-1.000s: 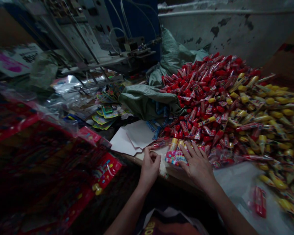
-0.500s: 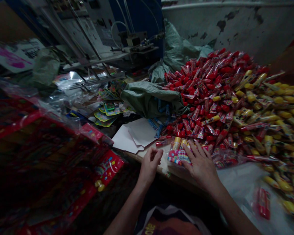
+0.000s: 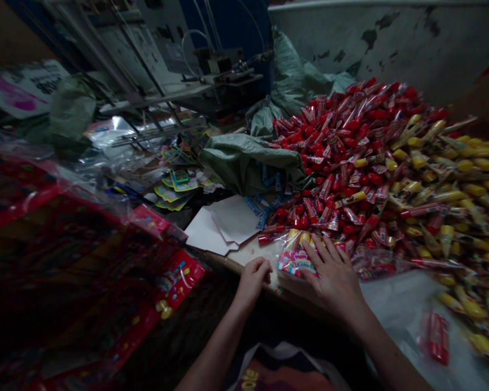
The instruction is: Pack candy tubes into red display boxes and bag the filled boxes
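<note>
A small printed box in clear plastic wrap, with yellow-capped tubes in it, lies near the table's front edge. My right hand rests on its right part, fingers spread and flat, covering that side. Left of the box, at the table edge, my left hand is closed, its fingers curled downward. Whatever those fingers hold, if anything, is hidden. A red-capped tube lies just behind the box.
Red-capped tubes and yellow-capped tubes are heaped behind and to the right. White cards lie left, before a green sack. Red packages are stacked at left; a clear plastic bag is at right.
My left hand has turned over and dropped slightly, its fingers now curled down. The box's printed front has tilted a little toward me. My right hand stays on it.
</note>
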Demonstrator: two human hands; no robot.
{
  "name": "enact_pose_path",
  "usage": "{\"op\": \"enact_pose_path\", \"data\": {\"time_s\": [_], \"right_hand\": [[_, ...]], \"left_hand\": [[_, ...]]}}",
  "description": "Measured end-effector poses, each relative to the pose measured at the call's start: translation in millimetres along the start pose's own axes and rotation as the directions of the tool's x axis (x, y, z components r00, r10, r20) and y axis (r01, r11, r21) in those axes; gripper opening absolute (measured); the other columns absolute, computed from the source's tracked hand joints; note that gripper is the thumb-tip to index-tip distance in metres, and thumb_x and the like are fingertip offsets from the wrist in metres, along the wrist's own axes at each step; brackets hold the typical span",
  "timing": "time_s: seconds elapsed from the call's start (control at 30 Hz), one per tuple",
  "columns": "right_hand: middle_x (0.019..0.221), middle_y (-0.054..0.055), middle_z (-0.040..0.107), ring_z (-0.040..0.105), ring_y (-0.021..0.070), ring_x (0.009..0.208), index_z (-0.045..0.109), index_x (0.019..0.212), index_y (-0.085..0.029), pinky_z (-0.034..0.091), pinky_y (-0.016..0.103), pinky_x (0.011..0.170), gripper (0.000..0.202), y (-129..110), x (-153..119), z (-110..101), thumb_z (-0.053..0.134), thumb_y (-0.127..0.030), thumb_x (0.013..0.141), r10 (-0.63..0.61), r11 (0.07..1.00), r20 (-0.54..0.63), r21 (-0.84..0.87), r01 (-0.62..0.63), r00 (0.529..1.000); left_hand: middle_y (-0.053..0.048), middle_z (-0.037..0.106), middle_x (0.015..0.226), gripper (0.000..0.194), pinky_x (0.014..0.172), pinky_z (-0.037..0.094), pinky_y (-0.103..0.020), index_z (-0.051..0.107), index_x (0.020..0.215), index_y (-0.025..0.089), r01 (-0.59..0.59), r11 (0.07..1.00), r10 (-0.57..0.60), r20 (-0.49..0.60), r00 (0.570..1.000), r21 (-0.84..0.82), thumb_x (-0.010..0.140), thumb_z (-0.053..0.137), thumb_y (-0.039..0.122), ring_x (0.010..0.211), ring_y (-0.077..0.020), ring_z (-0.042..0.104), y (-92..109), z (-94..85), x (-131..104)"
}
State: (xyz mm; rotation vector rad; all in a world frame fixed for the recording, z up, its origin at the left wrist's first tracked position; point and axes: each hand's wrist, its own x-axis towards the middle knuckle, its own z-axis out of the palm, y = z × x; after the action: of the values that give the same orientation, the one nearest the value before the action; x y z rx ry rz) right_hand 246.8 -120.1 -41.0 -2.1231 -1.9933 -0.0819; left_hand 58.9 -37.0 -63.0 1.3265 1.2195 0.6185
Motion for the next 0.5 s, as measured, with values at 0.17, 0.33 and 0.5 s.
{"op": "enact_pose_path", "data": {"time_s": [0.17,0.33,0.5], "right_hand": [[0.150,0.009,0.037,0.038,0.0296,0.135,0.039,0.144,-0.024,0.030,0.049,0.106,0.055,6,-4,11,0.042,-0.044,0.093,-0.044,0.999,-0.052,-0.024,0.043,0.998],[0.149,0.011,0.039,0.037,0.0315,0.135,0.039,0.145,-0.022,0.032,0.053,0.103,0.056,11,-16,19,0.033,-0.045,0.094,-0.098,0.995,-0.128,-0.047,0.093,0.987],[0.154,0.013,0.028,0.031,0.0366,0.138,0.025,0.151,-0.020,0.032,0.060,0.102,0.062,-4,-35,11,0.027,-0.043,0.093,-0.150,0.987,-0.185,0.030,0.158,0.971]], "left_hand": [[0.005,0.042,0.051,0.030,0.053,0.031,-0.023,0.044,0.056,0.020,0.023,1.000,-0.022,0.047,0.999,-0.016,0.076,0.048,0.042,0.053,-0.0118,0.042,-20,24.1,16],[0.005,0.042,0.049,0.027,0.052,0.030,-0.023,0.049,0.054,0.018,0.175,0.979,-0.174,0.021,0.985,-0.102,0.074,0.054,0.034,0.051,-0.0114,0.040,-44,33.9,19],[0.005,0.050,0.063,0.011,0.059,0.036,-0.022,0.050,0.074,0.019,0.239,0.918,-0.288,-0.119,0.950,-0.316,0.073,0.058,0.026,0.060,-0.0111,0.045,-61,49.2,6]]}}
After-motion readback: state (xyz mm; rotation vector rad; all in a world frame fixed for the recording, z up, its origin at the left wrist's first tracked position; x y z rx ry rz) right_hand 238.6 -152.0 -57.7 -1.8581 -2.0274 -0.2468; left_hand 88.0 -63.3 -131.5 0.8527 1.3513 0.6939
